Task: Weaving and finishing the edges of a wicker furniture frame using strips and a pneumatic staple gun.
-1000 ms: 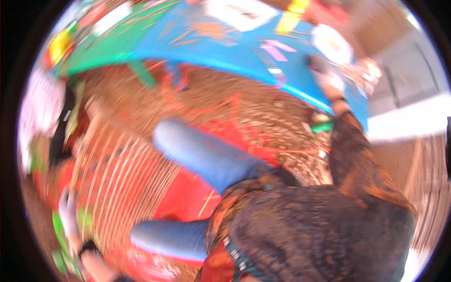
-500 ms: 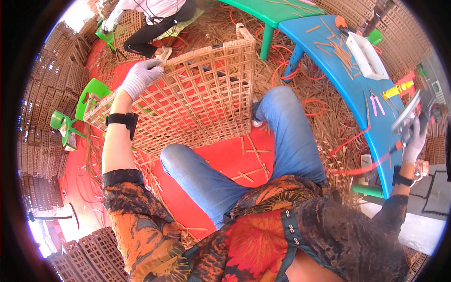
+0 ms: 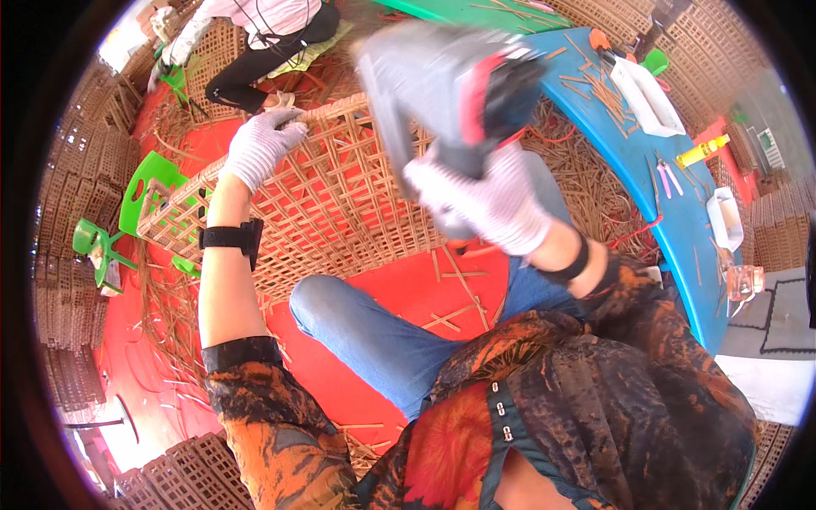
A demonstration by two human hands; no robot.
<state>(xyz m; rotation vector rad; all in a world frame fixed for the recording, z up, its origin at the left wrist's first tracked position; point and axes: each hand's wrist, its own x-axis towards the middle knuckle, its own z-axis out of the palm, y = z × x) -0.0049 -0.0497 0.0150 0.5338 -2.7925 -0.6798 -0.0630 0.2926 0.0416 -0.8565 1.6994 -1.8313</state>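
My left hand, in a white knitted glove, grips the upper rim of a woven rattan lattice panel with its fingers curled over the edge. The panel stands tilted between my knees, its open weave facing me. My right hand, gloved too, is wrapped round the handle of a grey, black and red nail gun, smeared by motion. It hangs in front of the panel's right part and hides that corner. Whether the gun touches the panel I cannot tell.
A curved blue table on the right bears a white tray, pink-handled pliers, a yellow tube and loose strips. Green chairs stand left. A person crouches at the back. Cane scraps litter the red floor.
My right hand has carried the nail gun from the blue table on the right to in front of the panel. My left hand keeps its hold on the rim.
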